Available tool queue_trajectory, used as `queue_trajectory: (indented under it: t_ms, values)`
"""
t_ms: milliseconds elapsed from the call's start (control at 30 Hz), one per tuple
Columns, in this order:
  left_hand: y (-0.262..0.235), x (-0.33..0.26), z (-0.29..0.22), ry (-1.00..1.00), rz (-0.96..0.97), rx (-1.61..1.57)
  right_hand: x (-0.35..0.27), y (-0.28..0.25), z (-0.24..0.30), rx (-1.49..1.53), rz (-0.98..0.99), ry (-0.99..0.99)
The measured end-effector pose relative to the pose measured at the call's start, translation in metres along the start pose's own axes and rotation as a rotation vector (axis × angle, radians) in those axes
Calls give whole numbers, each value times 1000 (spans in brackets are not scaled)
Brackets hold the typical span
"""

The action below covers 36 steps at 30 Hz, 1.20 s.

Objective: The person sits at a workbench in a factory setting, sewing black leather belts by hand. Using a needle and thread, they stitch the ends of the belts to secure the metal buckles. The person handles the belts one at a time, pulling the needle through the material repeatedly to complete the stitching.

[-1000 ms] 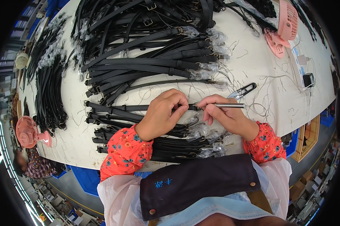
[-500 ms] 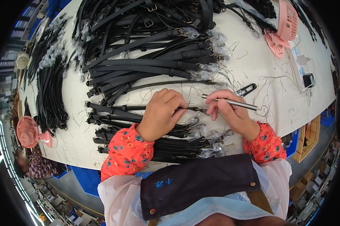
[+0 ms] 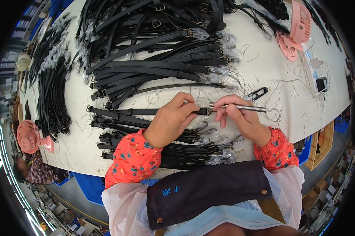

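Observation:
My left hand (image 3: pixel 175 121) is closed on a black strap (image 3: pixel 146 111), pinching it near its right end between thumb and fingers. That end, with a small metal ring (image 3: pixel 208 111), sticks out past the fingertips. My right hand (image 3: pixel 242 118) grips a slim silver pen-like metal tool (image 3: pixel 246 107) lying across its fingers. The tool's left tip is just above the ring; whether they touch I cannot tell. Below my hands lies a row of similar black straps (image 3: pixel 177 151), their right ends wrapped in clear plastic (image 3: pixel 220 142). More wrapped straps (image 3: pixel 154 67) are spread beyond my hands.
Beyond my right hand lies a black-handled slotted tool (image 3: pixel 258 94), partly hidden. Loose threads (image 3: pixel 279 108) litter the white table (image 3: pixel 260 74). A pink fan (image 3: pixel 300 23) and a power strip (image 3: pixel 310 70) stand at the far right; another pink fan (image 3: pixel 29 135) is at the left edge.
The strap in my left hand has turned from edge-on to show its flat face. The metal tool has shifted slightly left, its tip now close to the ring.

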<state>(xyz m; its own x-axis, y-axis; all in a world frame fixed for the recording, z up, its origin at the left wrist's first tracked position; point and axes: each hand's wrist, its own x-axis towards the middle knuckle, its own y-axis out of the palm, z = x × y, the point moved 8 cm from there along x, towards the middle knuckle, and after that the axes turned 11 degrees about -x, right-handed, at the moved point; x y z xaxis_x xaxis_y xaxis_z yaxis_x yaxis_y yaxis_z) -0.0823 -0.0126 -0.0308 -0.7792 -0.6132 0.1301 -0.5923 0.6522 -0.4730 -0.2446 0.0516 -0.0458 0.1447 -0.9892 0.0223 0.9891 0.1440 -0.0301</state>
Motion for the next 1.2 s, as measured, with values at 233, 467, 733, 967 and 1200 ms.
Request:
queue_trajectory:
  t_ms: [233,467,733,967,1200]
  values:
    - [4,0,-12,145,-23,226,0,4,-2,-59,70,114]
    - [1,4,2,-18,-27,100,-1,5,-3,-69,76,120]
    - [15,-2,-29,241,57,580,-1,3,-5,-48,40,102]
    - [5,5,-11,183,-86,211,-1,5,-5,-48,57,131]
    - [3,9,1,50,-58,127,0,6,-8,-69,77,157]
